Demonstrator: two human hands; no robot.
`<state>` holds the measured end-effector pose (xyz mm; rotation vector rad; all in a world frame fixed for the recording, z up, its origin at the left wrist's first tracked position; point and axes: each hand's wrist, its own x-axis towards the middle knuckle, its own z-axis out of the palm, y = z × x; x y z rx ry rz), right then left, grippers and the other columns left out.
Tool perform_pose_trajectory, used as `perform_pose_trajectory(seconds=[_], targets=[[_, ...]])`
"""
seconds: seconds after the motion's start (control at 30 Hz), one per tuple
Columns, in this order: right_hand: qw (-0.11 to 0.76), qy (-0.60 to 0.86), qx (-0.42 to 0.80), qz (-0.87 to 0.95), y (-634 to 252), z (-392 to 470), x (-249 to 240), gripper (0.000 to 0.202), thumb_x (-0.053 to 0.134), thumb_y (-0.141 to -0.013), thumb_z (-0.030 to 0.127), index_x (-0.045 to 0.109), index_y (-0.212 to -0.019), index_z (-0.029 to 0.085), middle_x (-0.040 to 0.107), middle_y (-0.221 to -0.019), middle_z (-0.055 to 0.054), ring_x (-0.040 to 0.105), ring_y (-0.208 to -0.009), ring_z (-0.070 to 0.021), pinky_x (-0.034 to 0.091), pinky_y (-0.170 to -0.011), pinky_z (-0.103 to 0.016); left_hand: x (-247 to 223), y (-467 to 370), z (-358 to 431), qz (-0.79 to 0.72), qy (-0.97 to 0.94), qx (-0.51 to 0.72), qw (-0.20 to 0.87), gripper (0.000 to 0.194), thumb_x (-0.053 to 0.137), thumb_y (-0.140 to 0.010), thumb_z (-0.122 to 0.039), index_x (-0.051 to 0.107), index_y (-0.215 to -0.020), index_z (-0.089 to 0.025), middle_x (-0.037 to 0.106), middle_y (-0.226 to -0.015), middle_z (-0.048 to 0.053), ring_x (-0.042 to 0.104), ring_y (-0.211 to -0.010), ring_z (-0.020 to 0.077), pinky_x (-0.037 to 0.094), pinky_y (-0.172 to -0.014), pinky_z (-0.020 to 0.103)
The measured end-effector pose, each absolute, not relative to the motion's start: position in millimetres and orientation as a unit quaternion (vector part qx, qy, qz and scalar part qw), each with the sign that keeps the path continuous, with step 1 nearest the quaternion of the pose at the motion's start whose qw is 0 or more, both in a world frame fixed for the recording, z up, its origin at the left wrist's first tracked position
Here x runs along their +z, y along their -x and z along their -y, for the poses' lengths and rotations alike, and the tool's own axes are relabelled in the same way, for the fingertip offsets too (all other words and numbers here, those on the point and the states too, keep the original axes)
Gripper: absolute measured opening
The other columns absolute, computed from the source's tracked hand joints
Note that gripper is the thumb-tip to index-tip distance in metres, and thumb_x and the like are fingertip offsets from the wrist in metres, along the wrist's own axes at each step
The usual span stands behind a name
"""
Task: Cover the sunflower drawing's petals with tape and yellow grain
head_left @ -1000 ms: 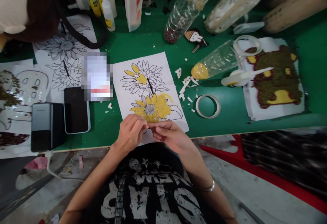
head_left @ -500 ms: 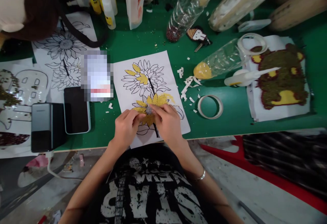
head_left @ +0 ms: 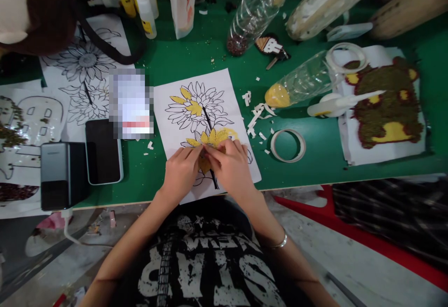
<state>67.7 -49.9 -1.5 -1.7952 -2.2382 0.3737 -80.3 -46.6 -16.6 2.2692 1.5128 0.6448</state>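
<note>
A white sheet with two printed flowers (head_left: 196,106) lies at the table's front edge. Yellow grains cover a few petals of the upper flower and many petals of the lower one. Over the lower flower's centre, my left hand (head_left: 182,169) and my right hand (head_left: 233,164) meet at the fingertips. Both are closed in a pinch; whatever is between the fingers is too small to make out. The hands hide the flower's grey centre and some of its petals.
Paper scraps (head_left: 259,115), a tape roll (head_left: 288,146) and a plastic bottle with yellow grains (head_left: 294,87) lie right of the sheet. A glue bottle (head_left: 336,105) rests by a bear picture (head_left: 388,101). Left are a phone (head_left: 104,153) and a power bank (head_left: 63,176).
My left hand has moved right and slightly up, so its fingertips now meet those of my right hand. The flower's grey centre has become covered.
</note>
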Motion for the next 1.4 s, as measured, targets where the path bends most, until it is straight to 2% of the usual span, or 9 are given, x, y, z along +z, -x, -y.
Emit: perform_pose_trajectory(seconds=[0.17,0.43,0.57,0.73,0.93,1.13,1.3,1.4], targets=[[0.069,0.586,0.133,0.796,-77,48,3,0.033,0.047,-0.087,0.025,0.061,-0.117,0.027,0.049,-0.086,-0.009,0.041,-0.084,-0.0237,0.030,-0.072,-0.035,-12,78,45,-0.540,-0.816,0.152,0.139,0.031,0.040,-0.089,-0.013,0.059,-0.114,-0.013,0.066,-0.082,0.007,0.059,-0.073,0.0173,0.051,-0.061,0.028],[0.042,0.558,0.137,0.817,-84,43,6,0.033,0.047,-0.088,0.026,0.061,-0.117,0.028,0.049,-0.089,-0.009,0.038,-0.086,-0.0246,0.027,-0.072,-0.035,5,73,42,-0.547,-0.828,0.050,0.111,0.035,0.041,-0.083,-0.006,0.057,-0.115,-0.012,0.065,-0.082,0.009,0.060,-0.075,0.0190,0.050,-0.060,0.028],[0.032,0.538,0.127,0.833,-86,43,8,0.037,0.040,-0.090,0.024,0.056,-0.123,0.028,0.050,-0.094,-0.011,0.038,-0.087,-0.0247,0.028,-0.075,-0.036,12,66,43,-0.553,-0.827,0.021,0.098,0.035,0.041,-0.082,-0.004,0.057,-0.113,-0.008,0.065,-0.081,0.011,0.062,-0.076,0.0224,0.050,-0.060,0.031],[0.020,0.522,0.108,0.846,-90,46,7,0.040,0.043,-0.088,0.023,0.051,-0.127,0.028,0.049,-0.103,-0.012,0.037,-0.093,-0.0264,0.029,-0.081,-0.039,17,63,40,-0.563,-0.820,-0.003,0.099,0.035,0.041,-0.081,-0.003,0.057,-0.112,-0.009,0.065,-0.080,0.010,0.062,-0.074,0.0232,0.049,-0.058,0.031],[0.013,0.516,0.089,0.852,-91,50,4,0.038,0.045,-0.086,0.017,0.057,-0.121,0.025,0.048,-0.110,-0.016,0.037,-0.098,-0.0283,0.031,-0.085,-0.042,19,62,32,-0.573,-0.808,-0.017,0.137,0.034,0.042,-0.078,-0.001,0.056,-0.108,-0.010,0.066,-0.083,0.009,0.061,-0.078,0.0227,0.047,-0.059,0.029],[0.035,0.525,0.084,0.846,-98,54,5,0.033,0.048,-0.087,0.027,0.060,-0.117,0.025,0.050,-0.109,-0.015,0.039,-0.098,-0.0277,0.033,-0.084,-0.041,16,62,24,-0.589,-0.790,-0.020,0.170,0.027,0.039,-0.083,-0.005,0.057,-0.102,-0.013,0.066,-0.083,0.007,0.061,-0.077,0.0207,0.043,-0.055,0.027],[0.078,0.530,0.086,0.840,-100,56,1,0.030,0.050,-0.085,0.023,0.063,-0.112,0.022,0.053,-0.103,-0.013,0.041,-0.094,-0.0260,0.035,-0.081,-0.039,16,64,17,-0.602,-0.772,-0.016,0.203,0.026,0.035,-0.087,-0.010,0.058,-0.099,-0.016,0.068,-0.085,0.005,0.062,-0.075,0.0178,0.041,-0.056,0.025],[0.137,0.542,0.087,0.825,-91,55,-6,0.026,0.049,-0.085,0.017,0.067,-0.103,0.019,0.058,-0.093,-0.010,0.043,-0.087,-0.0227,0.035,-0.078,-0.036,16,64,13,-0.612,-0.761,-0.013,0.217,0.026,0.034,-0.088,-0.013,0.059,-0.095,-0.018,0.069,-0.086,0.004,0.063,-0.073,0.0172,0.041,-0.055,0.026]])
